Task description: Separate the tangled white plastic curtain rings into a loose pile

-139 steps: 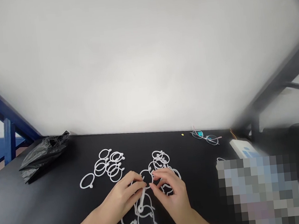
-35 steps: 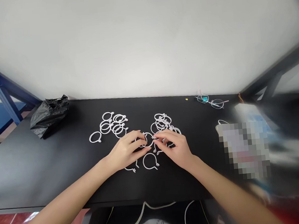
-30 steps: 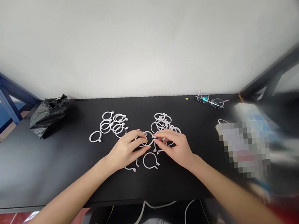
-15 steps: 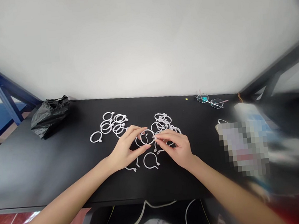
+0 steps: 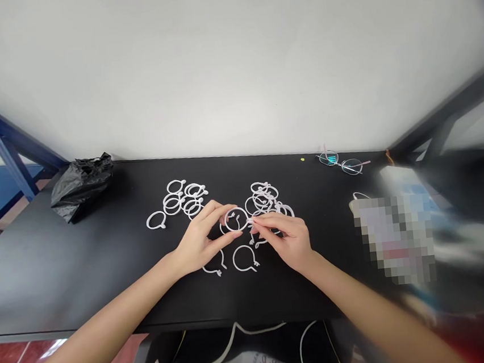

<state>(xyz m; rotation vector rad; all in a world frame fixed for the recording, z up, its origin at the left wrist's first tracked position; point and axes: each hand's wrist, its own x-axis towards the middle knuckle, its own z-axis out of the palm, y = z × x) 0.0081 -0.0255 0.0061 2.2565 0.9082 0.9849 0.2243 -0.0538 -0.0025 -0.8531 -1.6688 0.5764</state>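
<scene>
A white plastic clip ring (image 5: 236,219) is raised over the black table between my hands. My left hand (image 5: 200,243) holds its left side between the fingertips and thumb. My right hand (image 5: 282,239) pinches its right edge. Below the hands lie two loose rings, one (image 5: 245,259) whole in view and one (image 5: 214,268) partly under my left hand. A heap of similar rings (image 5: 265,199) sits just beyond my right fingers, and another heap (image 5: 184,199) lies beyond my left hand. A single ring (image 5: 156,220) rests further left.
A crumpled black plastic bag (image 5: 82,184) lies at the table's far left corner, and glasses (image 5: 339,164) lie at the far right. A pixelated patch (image 5: 393,235) hides the right side. Pale cables (image 5: 241,347) hang below the table's near edge.
The ring now stands clearer of the rings below it, and my left hand has eased slightly back and opened its fingers around the ring. My right hand has barely moved.
</scene>
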